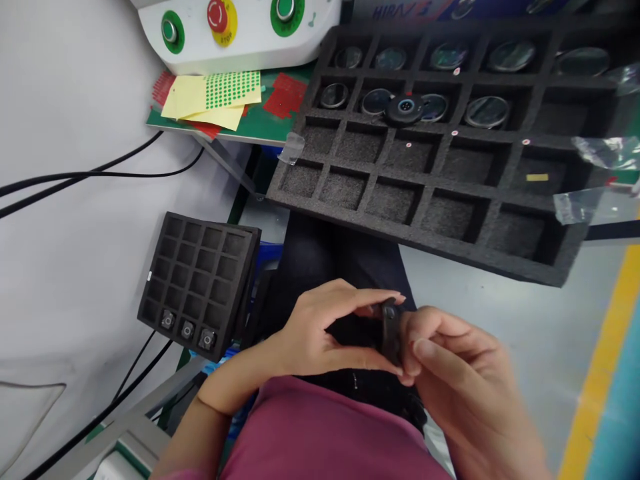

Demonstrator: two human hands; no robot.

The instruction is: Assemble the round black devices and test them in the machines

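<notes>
Magenta-pink top, dark trousers, bare forearms.

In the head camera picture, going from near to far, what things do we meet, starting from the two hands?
Left hand and right hand holding a small black round part → small foam tray → large foam tray → yellow sticker sheets → white control box with its red stop button.

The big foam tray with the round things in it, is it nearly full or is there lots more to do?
Not nearly full. In the big foam tray, round discs sit in most pockets of the two far rows, with one black disc lying on top. The two near rows look empty. Right now the left hand and right hand hold one small black part between them. The small foam tray holds only three pieces.
</notes>
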